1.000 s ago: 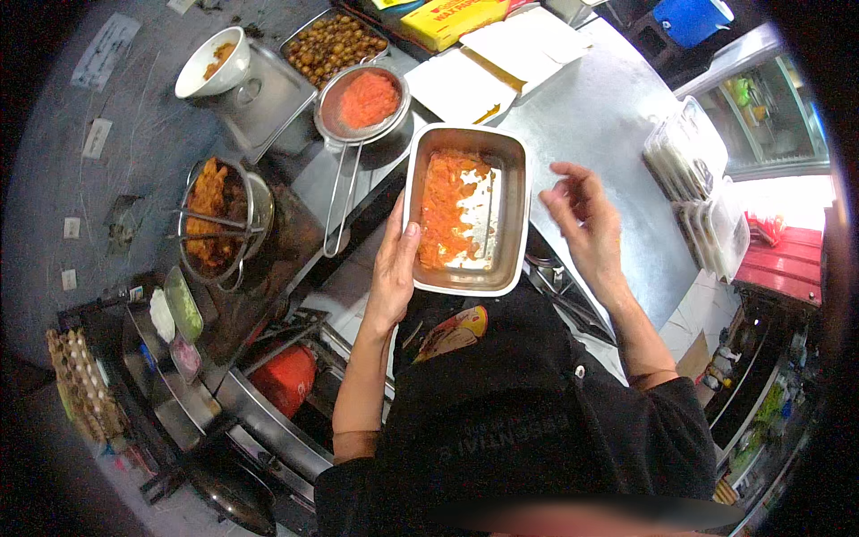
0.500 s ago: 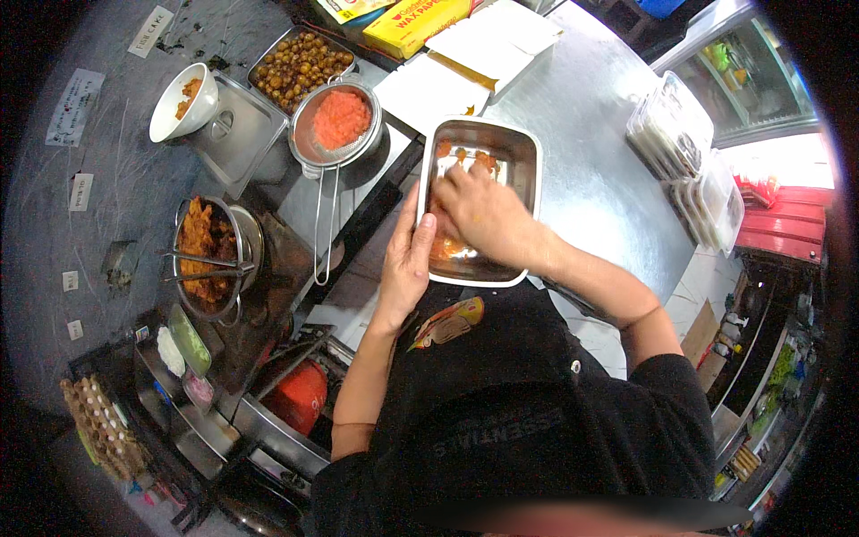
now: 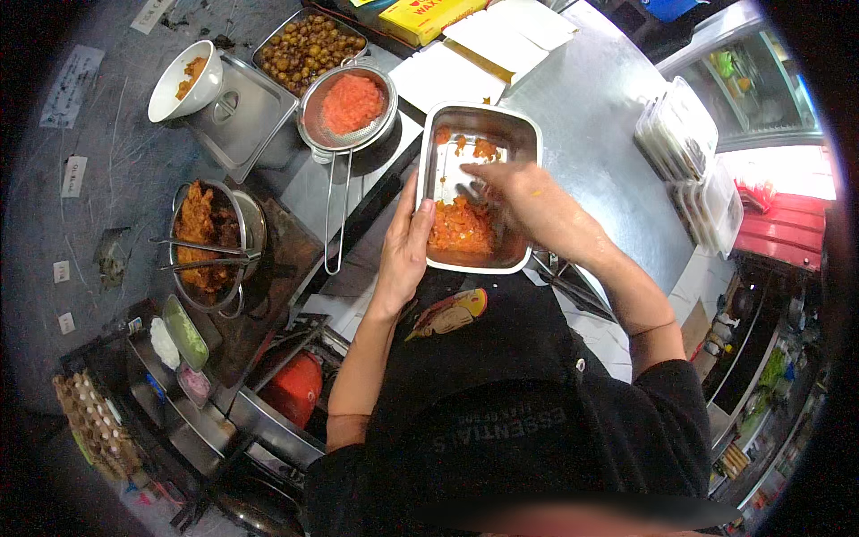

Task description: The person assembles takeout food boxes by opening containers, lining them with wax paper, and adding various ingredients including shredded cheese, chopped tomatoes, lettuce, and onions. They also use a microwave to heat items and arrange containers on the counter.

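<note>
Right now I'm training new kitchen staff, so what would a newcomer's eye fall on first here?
Probably the steel pan at the centre, with orange mash heaped at its near end, the left hand holding its left side and the right hand over its right. Next, perhaps, the vivid pinkish-red food in the round strainer just up and left of it.

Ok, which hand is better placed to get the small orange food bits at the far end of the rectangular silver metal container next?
Probably the right hand: it reaches inside the container, fingers near those orange bits. The left hand holds the container's left side, so it seems better kept there.
</note>
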The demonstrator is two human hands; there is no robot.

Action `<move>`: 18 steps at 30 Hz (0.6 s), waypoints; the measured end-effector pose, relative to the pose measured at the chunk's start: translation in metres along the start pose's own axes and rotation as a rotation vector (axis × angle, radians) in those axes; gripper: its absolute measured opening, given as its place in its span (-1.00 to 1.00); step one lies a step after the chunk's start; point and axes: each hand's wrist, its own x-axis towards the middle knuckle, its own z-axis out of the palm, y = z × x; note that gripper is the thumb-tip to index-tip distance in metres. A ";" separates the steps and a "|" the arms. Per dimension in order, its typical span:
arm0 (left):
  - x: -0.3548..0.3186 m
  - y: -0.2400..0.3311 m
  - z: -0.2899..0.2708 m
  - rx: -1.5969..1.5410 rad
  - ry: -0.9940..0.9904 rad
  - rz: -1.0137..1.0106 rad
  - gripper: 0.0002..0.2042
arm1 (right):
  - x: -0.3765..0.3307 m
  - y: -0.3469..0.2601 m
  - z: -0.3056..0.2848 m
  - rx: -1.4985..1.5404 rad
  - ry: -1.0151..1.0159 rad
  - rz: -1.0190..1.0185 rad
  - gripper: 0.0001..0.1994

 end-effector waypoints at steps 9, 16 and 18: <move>-0.002 -0.003 0.009 0.039 -0.032 0.068 -0.53 | 0.038 0.022 0.023 -0.389 0.131 0.085 -0.76; 0.006 -0.005 0.001 -0.044 0.072 0.015 -0.54 | 0.003 -0.001 0.041 -0.237 -0.117 -0.119 -0.76; 0.005 0.004 0.001 0.035 0.088 0.058 -0.55 | 0.006 0.002 0.024 -0.216 -0.042 -0.047 -0.76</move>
